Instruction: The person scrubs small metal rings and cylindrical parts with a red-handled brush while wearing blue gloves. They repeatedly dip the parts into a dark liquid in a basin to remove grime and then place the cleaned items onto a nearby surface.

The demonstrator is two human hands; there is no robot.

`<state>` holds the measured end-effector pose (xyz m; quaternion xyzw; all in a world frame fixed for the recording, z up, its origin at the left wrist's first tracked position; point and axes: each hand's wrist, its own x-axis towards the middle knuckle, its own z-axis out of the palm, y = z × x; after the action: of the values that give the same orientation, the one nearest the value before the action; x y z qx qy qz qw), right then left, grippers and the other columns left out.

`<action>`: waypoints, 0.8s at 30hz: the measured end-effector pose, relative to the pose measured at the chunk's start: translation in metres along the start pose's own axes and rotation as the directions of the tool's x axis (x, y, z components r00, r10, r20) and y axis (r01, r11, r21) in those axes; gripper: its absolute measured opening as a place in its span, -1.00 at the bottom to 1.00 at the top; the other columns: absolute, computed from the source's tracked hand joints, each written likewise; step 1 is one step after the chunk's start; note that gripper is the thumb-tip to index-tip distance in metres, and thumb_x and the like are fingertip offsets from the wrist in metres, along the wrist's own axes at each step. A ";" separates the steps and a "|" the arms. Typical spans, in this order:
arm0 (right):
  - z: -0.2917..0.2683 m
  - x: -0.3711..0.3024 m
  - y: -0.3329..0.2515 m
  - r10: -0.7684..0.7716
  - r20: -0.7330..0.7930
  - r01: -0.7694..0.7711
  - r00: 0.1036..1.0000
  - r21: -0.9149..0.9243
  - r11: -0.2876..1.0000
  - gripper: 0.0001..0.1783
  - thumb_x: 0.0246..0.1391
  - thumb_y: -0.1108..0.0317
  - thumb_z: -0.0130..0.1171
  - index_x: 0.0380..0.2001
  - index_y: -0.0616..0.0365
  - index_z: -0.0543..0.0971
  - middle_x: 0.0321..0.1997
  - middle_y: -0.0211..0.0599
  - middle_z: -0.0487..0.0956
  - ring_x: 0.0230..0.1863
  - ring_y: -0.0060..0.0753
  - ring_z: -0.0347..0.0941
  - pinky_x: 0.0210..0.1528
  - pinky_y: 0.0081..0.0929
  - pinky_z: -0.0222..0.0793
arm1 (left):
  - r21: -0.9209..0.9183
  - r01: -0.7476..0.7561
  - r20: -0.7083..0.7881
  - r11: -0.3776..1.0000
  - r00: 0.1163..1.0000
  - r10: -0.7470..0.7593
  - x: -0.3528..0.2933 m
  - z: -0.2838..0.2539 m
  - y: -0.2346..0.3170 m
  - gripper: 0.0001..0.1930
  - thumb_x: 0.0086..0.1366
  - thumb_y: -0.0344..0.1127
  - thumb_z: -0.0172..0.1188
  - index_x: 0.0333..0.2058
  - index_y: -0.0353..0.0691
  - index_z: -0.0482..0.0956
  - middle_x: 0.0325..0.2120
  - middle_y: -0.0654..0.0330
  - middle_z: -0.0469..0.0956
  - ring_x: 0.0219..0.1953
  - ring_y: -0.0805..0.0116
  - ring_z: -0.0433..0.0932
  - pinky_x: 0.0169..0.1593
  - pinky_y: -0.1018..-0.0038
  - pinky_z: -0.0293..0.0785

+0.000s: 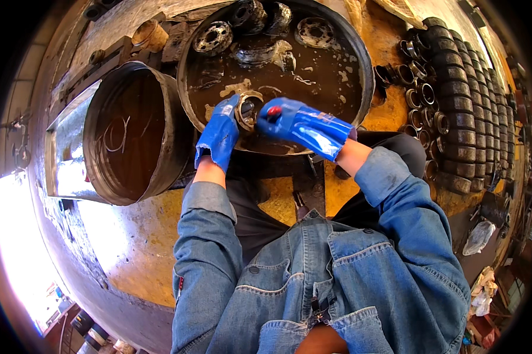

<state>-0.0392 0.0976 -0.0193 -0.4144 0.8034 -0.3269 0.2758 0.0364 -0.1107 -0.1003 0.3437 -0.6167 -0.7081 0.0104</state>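
My left hand [220,131], in a blue rubber glove, is wrapped around the side of a metal ring [241,112] with its opening turned toward my right hand. My right hand [307,125], gloved the same way, is closed just right of the ring. A small red thing [274,111] shows at its fingers; whether it is a tool's end or part of the glove I cannot tell. Both hands are over the near side of a wide round tub [184,88] of brown liquid. Wet round metal parts, including a holed disc [213,39] and another holed disc [316,32], lie toward its far side.
To the left stands a metal drum [174,121] holding dark liquid and a thin looped wire [124,133]. Several metal rings [415,120] lie on the right beside stacked rows of dark cylindrical parts [457,106]. A crumpled clear plastic bag [479,237] lies farther right.
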 end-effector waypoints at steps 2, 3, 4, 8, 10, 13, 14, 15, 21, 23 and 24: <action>0.000 0.013 0.031 -0.084 -0.211 0.173 0.974 0.452 0.875 -0.77 0.21 0.26 0.20 -0.41 0.18 0.67 -0.47 -0.24 0.67 -0.41 -0.43 0.60 -0.31 -0.45 0.51 | -0.006 0.007 0.008 1.000 1.000 -0.007 0.000 0.004 0.003 -0.58 0.47 -0.14 0.19 0.07 -0.40 0.57 -0.10 0.09 0.69 -0.13 0.25 0.67 -0.01 0.37 0.56; -0.003 0.018 0.028 0.075 -0.246 0.097 0.966 0.620 0.778 -0.79 0.22 0.26 0.24 -0.37 0.20 0.65 -0.44 -0.28 0.68 -0.38 -0.49 0.58 -0.30 -0.46 0.51 | -0.007 0.010 0.009 1.000 1.000 -0.010 0.000 0.004 0.004 -0.58 0.47 -0.14 0.20 0.07 -0.40 0.57 -0.11 0.09 0.69 -0.13 0.25 0.67 -0.02 0.37 0.57; -0.004 0.025 0.020 0.227 -0.269 0.069 0.936 0.772 0.632 -0.79 0.23 0.26 0.28 -0.33 0.21 0.64 -0.40 -0.33 0.68 -0.34 -0.55 0.56 -0.29 -0.47 0.50 | -0.006 0.018 0.002 1.000 1.000 -0.018 -0.002 0.000 0.003 -0.58 0.46 -0.14 0.20 0.07 -0.40 0.57 -0.11 0.08 0.69 -0.14 0.25 0.67 -0.03 0.36 0.57; 0.005 0.051 0.041 0.213 -0.206 -0.023 0.955 0.663 0.748 -0.66 0.21 0.09 0.30 -0.27 0.20 0.67 -0.31 -0.21 0.70 -0.27 -0.46 0.61 -0.12 -0.44 0.52 | -0.034 0.045 0.040 0.998 0.998 -0.044 0.001 0.014 0.011 -0.59 0.45 -0.15 0.23 0.05 -0.41 0.57 -0.13 0.07 0.69 -0.16 0.24 0.69 -0.06 0.36 0.60; 0.019 0.038 0.016 -0.024 -0.192 0.095 0.981 0.368 0.925 -0.80 0.24 0.22 0.17 -0.33 0.12 0.62 -0.41 -0.21 0.61 -0.39 -0.34 0.53 -0.23 -0.36 0.51 | -0.074 0.084 0.027 0.994 0.996 -0.083 0.006 0.003 0.001 -0.59 0.44 -0.15 0.24 0.05 -0.41 0.58 -0.14 0.07 0.70 -0.17 0.24 0.69 -0.08 0.36 0.61; 0.016 0.003 -0.020 0.003 -0.039 -0.006 0.999 -0.065 0.998 -0.80 0.26 0.17 0.15 -0.22 -0.01 0.67 -0.25 -0.17 0.69 -0.23 -0.07 0.64 -0.13 -0.20 0.60 | -0.123 0.133 0.047 0.983 0.991 -0.128 0.015 0.002 -0.004 -0.59 0.44 -0.16 0.26 0.04 -0.42 0.58 -0.16 0.06 0.70 -0.19 0.23 0.70 -0.10 0.35 0.62; 0.017 0.002 -0.012 0.026 0.012 -0.025 1.000 -0.064 0.998 -0.73 0.25 0.08 0.18 -0.14 -0.07 0.70 -0.14 -0.18 0.71 -0.05 0.02 0.63 -0.04 -0.12 0.59 | -0.135 0.144 0.056 0.980 0.989 -0.137 0.018 0.003 -0.005 -0.59 0.43 -0.16 0.27 0.03 -0.42 0.58 -0.16 0.06 0.70 -0.20 0.23 0.71 -0.11 0.35 0.63; 0.013 0.000 -0.010 0.051 0.054 -0.044 0.997 -0.124 0.991 -0.74 0.24 0.08 0.19 -0.15 -0.06 0.70 -0.15 -0.18 0.71 -0.06 0.02 0.63 -0.05 -0.12 0.59 | -0.143 0.150 0.063 0.978 0.988 -0.142 0.020 0.005 -0.006 -0.59 0.43 -0.16 0.28 0.03 -0.42 0.58 -0.17 0.06 0.70 -0.20 0.23 0.71 -0.12 0.35 0.63; 0.001 -0.015 0.041 0.065 -0.200 -0.101 0.978 -0.175 0.979 -0.70 0.17 0.04 0.19 -0.28 -0.02 0.72 -0.20 -0.14 0.72 -0.13 0.06 0.65 -0.08 -0.11 0.59 | -0.214 0.142 0.013 0.967 0.990 -0.142 0.021 0.016 -0.004 -0.63 0.42 -0.19 0.31 -0.05 -0.44 0.59 -0.21 0.07 0.69 -0.26 0.27 0.72 -0.17 0.36 0.66; 0.001 -0.004 0.063 0.282 -0.249 -0.176 0.927 0.375 0.910 -0.76 0.11 0.13 0.22 -0.40 0.04 0.69 -0.41 -0.30 0.67 -0.37 -0.25 0.60 -0.24 -0.33 0.55 | -0.215 0.145 0.012 0.966 0.989 -0.145 0.020 0.028 0.004 -0.64 0.43 -0.19 0.30 -0.07 -0.44 0.60 -0.22 0.09 0.68 -0.26 0.31 0.70 -0.15 0.39 0.65; -0.009 0.014 0.054 0.305 -0.163 -0.229 0.938 0.368 0.901 -0.72 0.17 0.09 0.18 -0.41 0.05 0.68 -0.47 -0.34 0.63 -0.44 -0.39 0.52 -0.32 -0.34 0.47 | -0.212 0.140 -0.017 0.967 0.989 -0.147 0.017 0.021 0.003 -0.65 0.43 -0.19 0.30 -0.07 -0.44 0.60 -0.22 0.09 0.68 -0.26 0.31 0.70 -0.15 0.40 0.65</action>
<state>-0.0784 0.1125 -0.0564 -0.2070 0.8084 -0.4640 0.2971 0.0117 -0.1008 -0.1057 0.3961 -0.5115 -0.7625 0.0055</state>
